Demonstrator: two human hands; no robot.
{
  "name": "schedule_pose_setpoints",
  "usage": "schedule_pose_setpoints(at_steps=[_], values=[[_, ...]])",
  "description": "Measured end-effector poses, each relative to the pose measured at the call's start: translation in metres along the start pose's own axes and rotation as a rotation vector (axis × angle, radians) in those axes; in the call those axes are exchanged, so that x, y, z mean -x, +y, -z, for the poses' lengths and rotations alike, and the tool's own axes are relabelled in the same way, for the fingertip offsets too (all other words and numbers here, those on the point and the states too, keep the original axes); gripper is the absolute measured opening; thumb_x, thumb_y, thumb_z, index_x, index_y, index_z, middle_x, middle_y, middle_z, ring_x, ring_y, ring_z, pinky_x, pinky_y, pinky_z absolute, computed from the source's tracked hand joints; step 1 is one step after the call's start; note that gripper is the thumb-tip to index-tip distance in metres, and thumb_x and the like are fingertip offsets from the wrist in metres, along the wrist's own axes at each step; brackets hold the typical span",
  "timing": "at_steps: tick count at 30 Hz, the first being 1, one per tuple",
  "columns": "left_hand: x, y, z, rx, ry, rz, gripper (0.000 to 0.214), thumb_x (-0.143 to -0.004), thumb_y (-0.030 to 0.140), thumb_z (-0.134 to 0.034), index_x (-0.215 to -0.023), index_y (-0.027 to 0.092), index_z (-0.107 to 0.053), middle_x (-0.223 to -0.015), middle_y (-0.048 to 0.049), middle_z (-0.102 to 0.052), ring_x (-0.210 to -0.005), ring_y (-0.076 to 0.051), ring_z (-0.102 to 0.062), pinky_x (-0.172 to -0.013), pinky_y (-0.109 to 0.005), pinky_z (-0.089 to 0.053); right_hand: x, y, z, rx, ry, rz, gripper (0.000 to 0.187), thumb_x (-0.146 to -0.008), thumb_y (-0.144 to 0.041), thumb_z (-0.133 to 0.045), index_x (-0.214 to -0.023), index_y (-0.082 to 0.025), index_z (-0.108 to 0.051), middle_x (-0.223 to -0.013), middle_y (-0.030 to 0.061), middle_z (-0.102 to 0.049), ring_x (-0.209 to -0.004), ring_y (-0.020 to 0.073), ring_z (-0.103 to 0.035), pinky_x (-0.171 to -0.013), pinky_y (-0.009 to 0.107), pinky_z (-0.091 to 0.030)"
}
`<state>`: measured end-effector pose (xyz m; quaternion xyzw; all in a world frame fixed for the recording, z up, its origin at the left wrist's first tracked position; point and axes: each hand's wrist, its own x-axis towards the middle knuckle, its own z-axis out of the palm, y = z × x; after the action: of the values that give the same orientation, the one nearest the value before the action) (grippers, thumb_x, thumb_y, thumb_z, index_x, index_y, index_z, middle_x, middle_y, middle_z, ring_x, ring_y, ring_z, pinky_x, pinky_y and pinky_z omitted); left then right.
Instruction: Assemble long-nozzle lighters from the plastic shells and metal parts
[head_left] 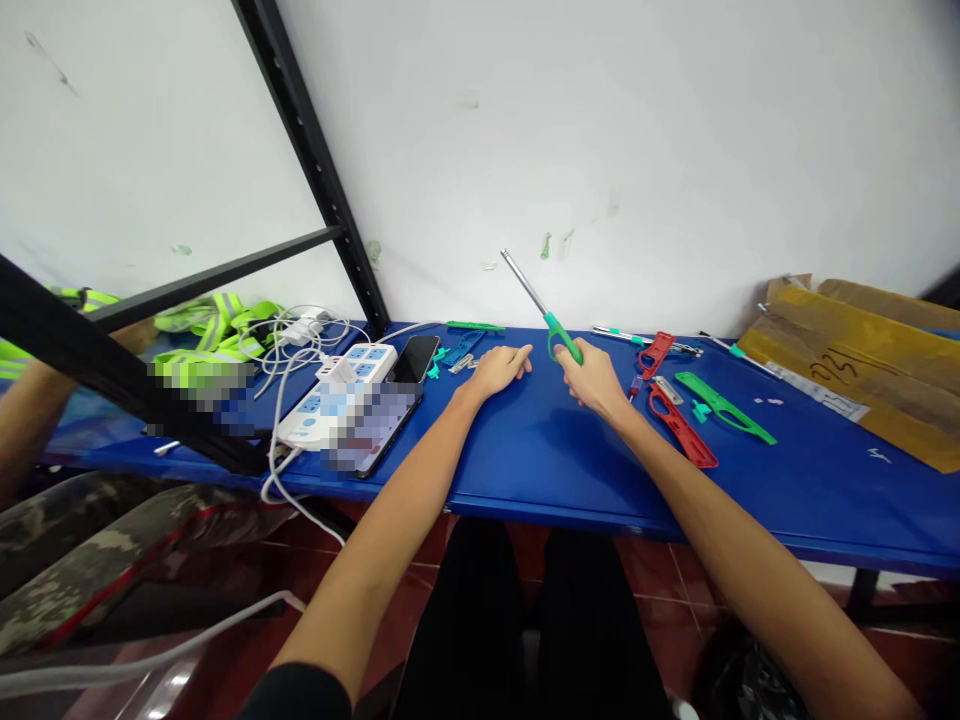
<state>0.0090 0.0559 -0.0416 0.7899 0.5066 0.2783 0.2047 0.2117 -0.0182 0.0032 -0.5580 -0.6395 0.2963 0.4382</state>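
Observation:
My right hand [594, 377] is closed around the green handle of a long-nosed lighter [559, 332]. Its silver metal tube slants up and to the left, clear of the blue tabletop [540, 440]. My left hand [501, 371] rests on the tabletop with its fingers stretched loosely to the right, and I see nothing held in it. Beside its fingertips lie a blue handle half [463, 345] and small clear parts [461, 364]. Right of my right hand are red handle halves [682, 428], a green handle half [724, 407] and loose metal tubes [646, 340].
A cardboard box [847, 350] with yellow tape stands at the right. On the left are a white power strip [341, 390], phones [415, 360], cables and reflective yellow vests [217, 325]. A black metal upright [319, 165] rises there; another person's arm [37, 420] shows beyond it.

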Motion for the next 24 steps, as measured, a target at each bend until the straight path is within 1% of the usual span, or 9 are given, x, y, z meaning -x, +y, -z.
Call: schedule_pose_setpoints(at_steps=[3,7,9,16,20,24], values=[[-0.001,0.0003,-0.0001,0.0,-0.003,0.0,0.065,-0.114,0.052,-0.035,-0.082,0.022,-0.083,-0.075,-0.0023,-0.079,-0.084,-0.022,-0.075,-0.085,-0.029,-0.05,0.0003,-0.0001,0.0002,-0.002,-0.012,0.008,0.034,-0.1,-0.051,-0.067,-0.083,-0.025,-0.053,-0.059,-0.0032,-0.058,-0.045,0.0126,-0.049,-0.042,0.023,-0.035],[-0.0016,0.0008,0.0001,0.0,-0.006,0.001,0.065,-0.114,0.051,-0.034,-0.082,0.022,-0.083,-0.075,-0.0026,-0.079,-0.084,-0.022,-0.075,-0.086,-0.028,-0.05,-0.001,0.0014,0.0019,0.032,-0.016,0.023,0.025,-0.102,-0.042,-0.059,-0.085,-0.025,-0.053,-0.058,-0.0039,-0.057,-0.044,0.0132,-0.051,-0.043,0.024,-0.036],[-0.0013,0.0011,0.0005,0.001,-0.008,0.003,0.066,-0.114,0.051,-0.034,-0.083,0.022,-0.083,-0.075,-0.0029,-0.078,-0.084,-0.022,-0.075,-0.086,-0.029,-0.05,-0.0017,0.002,0.0023,0.043,-0.01,0.028,0.024,-0.102,-0.041,-0.057,-0.085,-0.025,-0.052,-0.058,-0.0041,-0.056,-0.044,0.0134,-0.052,-0.043,0.024,-0.036],[-0.0011,0.001,0.0007,0.003,-0.009,-0.001,0.066,-0.114,0.053,-0.034,-0.082,0.022,-0.083,-0.075,-0.0026,-0.079,-0.085,-0.022,-0.075,-0.087,-0.029,-0.05,-0.0019,0.0026,0.0028,0.024,-0.053,0.03,0.024,-0.104,-0.039,-0.054,-0.083,-0.025,-0.052,-0.055,-0.005,-0.054,-0.036,0.0134,-0.051,-0.036,0.025,-0.038],[-0.0017,0.0011,0.0004,0.002,-0.011,0.003,0.066,-0.114,0.052,-0.034,-0.083,0.022,-0.084,-0.075,-0.0027,-0.078,-0.084,-0.022,-0.075,-0.087,-0.029,-0.051,-0.0025,0.0032,0.0033,0.027,-0.055,0.027,0.024,-0.104,-0.038,-0.054,-0.084,-0.025,-0.052,-0.055,-0.005,-0.055,-0.036,0.0134,-0.052,-0.034,0.025,-0.039],[-0.0016,0.0016,0.0009,0.0,-0.016,0.004,0.067,-0.113,0.054,-0.033,-0.083,0.022,-0.083,-0.075,-0.0032,-0.078,-0.085,-0.022,-0.075,-0.087,-0.029,-0.05,-0.0024,0.0044,0.0035,0.032,-0.062,0.019,0.026,-0.105,-0.041,-0.055,-0.085,-0.026,-0.051,-0.057,-0.0052,-0.055,-0.037,0.0138,-0.052,-0.033,0.025,-0.037]])
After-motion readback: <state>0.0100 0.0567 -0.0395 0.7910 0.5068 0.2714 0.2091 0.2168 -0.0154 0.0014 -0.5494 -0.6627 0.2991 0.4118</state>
